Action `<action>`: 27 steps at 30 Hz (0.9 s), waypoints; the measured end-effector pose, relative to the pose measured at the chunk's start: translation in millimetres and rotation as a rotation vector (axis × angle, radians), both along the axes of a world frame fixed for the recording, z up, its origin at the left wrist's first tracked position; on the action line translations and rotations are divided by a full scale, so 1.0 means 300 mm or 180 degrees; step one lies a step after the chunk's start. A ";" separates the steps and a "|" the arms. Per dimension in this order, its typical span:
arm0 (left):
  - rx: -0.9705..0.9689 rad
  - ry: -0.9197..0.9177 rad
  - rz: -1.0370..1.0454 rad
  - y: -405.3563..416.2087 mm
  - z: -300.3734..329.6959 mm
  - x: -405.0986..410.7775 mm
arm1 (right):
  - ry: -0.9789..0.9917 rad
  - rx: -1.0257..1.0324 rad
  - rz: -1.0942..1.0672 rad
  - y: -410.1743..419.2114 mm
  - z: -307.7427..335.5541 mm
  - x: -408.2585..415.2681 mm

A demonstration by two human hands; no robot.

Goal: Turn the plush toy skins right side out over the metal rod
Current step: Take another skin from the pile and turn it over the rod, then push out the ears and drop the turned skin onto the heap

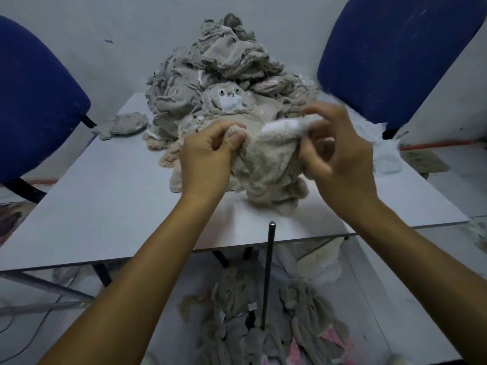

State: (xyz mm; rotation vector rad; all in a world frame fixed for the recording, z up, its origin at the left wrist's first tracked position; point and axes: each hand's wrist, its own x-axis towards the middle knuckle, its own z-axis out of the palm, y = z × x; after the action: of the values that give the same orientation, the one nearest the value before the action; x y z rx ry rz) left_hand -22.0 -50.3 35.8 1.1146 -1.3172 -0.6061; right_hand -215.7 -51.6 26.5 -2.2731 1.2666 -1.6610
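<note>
Nearest, on the floor: heap of grey-and-pink plush skins (pixel 276 335) round the base of a thin upright dark metal rod (pixel 269 262), tip bare. Above the white tabletop (pixel 105 201), fluffy beige plush toy skin (pixel 266 164) held between both hands, clear of the rod. Left hand (pixel 208 154) clenched on a fold; right hand (pixel 340 156), blurred, pinching a white part. Soft, light, limp by the look; probably best gripped at the opening's edge. Behind, mound of inside-out grey skins (pixel 218 77); two blue padded chairs (pixel 390 54).
</note>
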 end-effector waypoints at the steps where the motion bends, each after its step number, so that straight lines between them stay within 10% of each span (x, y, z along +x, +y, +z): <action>1: -0.0005 -0.0009 0.0058 0.000 -0.004 0.002 | 0.0143 -0.0088 -0.0034 0.001 -0.007 0.000; 10: -0.0207 0.0031 -0.0230 -0.006 0.013 -0.023 | -0.0468 -0.0096 -0.0095 -0.014 0.031 -0.001; 18: 0.0887 0.0948 -0.1151 -0.023 0.038 0.010 | -0.1942 0.0605 0.0904 -0.010 0.086 -0.045; 24: 0.1103 -0.0296 -0.0525 -0.044 -0.080 0.026 | -0.1162 0.1714 0.0399 -0.034 0.005 -0.024; 27: 0.0921 -0.2335 -0.0533 -0.072 -0.140 0.029 | -0.0137 0.1896 0.0279 -0.048 -0.049 -0.001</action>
State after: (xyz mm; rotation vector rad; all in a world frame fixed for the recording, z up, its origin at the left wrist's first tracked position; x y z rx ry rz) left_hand -13.3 -72.0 -6.1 1.5573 -2.0095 -0.5372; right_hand -216.0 -65.9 12.0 -1.8856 1.3905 -1.0964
